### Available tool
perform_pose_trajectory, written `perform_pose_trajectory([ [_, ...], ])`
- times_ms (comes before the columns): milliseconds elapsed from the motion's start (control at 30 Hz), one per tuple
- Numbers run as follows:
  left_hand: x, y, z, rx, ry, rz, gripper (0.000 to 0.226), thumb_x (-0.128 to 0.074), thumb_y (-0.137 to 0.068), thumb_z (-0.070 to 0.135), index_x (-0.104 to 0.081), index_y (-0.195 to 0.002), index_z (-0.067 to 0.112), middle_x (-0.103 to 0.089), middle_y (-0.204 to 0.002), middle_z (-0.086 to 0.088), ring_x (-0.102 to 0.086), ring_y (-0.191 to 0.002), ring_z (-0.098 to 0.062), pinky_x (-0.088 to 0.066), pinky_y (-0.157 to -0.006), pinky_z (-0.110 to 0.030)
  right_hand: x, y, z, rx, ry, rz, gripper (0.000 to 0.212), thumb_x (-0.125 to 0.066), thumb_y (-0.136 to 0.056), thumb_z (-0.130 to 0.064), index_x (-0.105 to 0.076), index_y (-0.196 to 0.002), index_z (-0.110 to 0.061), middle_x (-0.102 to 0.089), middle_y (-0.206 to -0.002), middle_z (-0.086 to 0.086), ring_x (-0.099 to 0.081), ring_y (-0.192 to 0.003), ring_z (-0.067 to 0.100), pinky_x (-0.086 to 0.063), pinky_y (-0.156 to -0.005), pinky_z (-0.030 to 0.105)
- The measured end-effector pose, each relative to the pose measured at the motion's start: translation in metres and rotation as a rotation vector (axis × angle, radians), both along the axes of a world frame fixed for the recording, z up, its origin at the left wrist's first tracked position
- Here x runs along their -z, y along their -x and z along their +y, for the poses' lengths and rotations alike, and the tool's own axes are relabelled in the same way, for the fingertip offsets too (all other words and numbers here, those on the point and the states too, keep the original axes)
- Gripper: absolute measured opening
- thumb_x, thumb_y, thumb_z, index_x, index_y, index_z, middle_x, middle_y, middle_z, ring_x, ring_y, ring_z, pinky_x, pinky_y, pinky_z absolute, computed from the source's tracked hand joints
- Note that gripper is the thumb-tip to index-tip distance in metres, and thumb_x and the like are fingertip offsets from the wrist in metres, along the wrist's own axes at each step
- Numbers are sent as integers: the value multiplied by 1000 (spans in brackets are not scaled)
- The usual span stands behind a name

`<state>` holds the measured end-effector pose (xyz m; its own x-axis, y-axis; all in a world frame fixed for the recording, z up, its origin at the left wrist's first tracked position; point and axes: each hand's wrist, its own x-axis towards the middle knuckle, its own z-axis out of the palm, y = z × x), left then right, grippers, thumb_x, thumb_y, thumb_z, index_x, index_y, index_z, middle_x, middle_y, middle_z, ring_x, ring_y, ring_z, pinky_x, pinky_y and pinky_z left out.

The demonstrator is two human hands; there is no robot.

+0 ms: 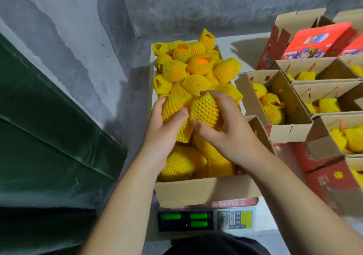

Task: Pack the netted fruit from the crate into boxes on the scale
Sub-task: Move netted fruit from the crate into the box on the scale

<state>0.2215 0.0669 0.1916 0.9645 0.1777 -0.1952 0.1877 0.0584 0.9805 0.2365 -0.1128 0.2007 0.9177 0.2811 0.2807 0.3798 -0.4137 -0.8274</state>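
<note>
A cardboard box (206,190) stands on the scale (204,220) right in front of me, holding several fruits in yellow foam nets. Behind it a container (150,62) is heaped with more netted fruit (196,68). My left hand (163,135) grips one netted fruit (173,105) above the box. My right hand (225,129) grips another netted fruit (204,110) just beside it. The two fruits touch each other.
Open cardboard boxes (279,101) with netted fruit fill the right side, some red-printed (318,40). A dark green surface (49,127) slopes along the left. A grey concrete wall (176,5) rises behind. The scale's green displays are lit.
</note>
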Motion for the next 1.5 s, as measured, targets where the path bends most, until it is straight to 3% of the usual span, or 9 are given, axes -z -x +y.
perform_pose_trajectory([
  [133,-1,37,21,-54,-81,1,76,-77,-67,72,-50,-137,58,-66,-133,21,-66,-122,-10,-57,-102,-48,7,27,6,-54,63,67,66,-80,-89,-35,-50,-145,-20,-56,-136,6,-53,-128,18,-44,-109,37],
  [300,-1,70,30,-207,-98,14,77,-75,-65,73,-52,-135,52,-67,-126,20,-67,-117,-12,-58,-101,-48,16,40,11,4,586,171,75,-77,-84,-38,-41,-149,-34,-47,-134,8,-60,-113,38,-52,-88,43],
  [433,1,91,24,-259,-116,5,79,-78,-67,68,-56,-139,43,-71,-124,15,-69,-116,-13,-58,-100,-50,15,45,1,-14,680,277,88,-76,-86,-43,-28,-159,-34,-41,-153,13,-48,-134,43,-44,-110,48],
  [700,-12,113,-7,-171,-238,-81,86,-85,-66,63,-50,-138,29,-65,-131,1,-70,-115,-17,-60,-96,-51,-17,92,-10,-347,65,167,86,-77,-93,-18,-24,-161,-17,-45,-148,-12,-47,-133,-5,-41,-111,22],
  [833,-22,125,-16,-37,-235,-159,75,-82,-77,51,-55,-140,21,-70,-126,-6,-72,-105,-17,-59,-86,-35,-17,109,-2,-332,-167,184,60,-74,-94,-6,-42,-145,-5,-64,-125,14,-63,-114,28,-53,-99,48],
  [900,-20,132,-19,-18,-166,-138,70,-81,-81,41,-55,-143,22,-67,-132,-10,-69,-117,-24,-57,-99,-46,-13,113,-4,-341,-209,191,58,-74,-93,-10,-44,-142,-4,-63,-123,17,-62,-112,34,-52,-97,55],
  [1033,-20,145,-26,-35,133,-89,47,-68,-85,21,-65,-132,27,-70,-132,-14,-68,-122,-34,-54,-105,-57,-4,122,-5,-317,-307,243,57,-73,-88,-16,-49,-140,-9,-62,-127,15,-61,-118,34,-50,-102,58],
  [1200,-23,159,-27,-9,5,-29,27,-70,-95,32,-68,-121,41,-74,-121,9,-74,-111,-17,-62,-90,-53,-7,134,-6,-314,-529,485,31,-67,-96,-6,-59,-124,-15,-67,-113,13,-62,-107,28,-46,-102,71],
  [1500,-24,163,-37,-11,-13,31,38,-73,-92,48,-67,-127,33,-77,-116,0,-77,-104,-22,-65,-77,-48,-19,137,-14,-297,-757,787,22,-57,-101,-5,-52,-122,-10,-67,-108,18,-70,-95,28,-63,-77,52],
])
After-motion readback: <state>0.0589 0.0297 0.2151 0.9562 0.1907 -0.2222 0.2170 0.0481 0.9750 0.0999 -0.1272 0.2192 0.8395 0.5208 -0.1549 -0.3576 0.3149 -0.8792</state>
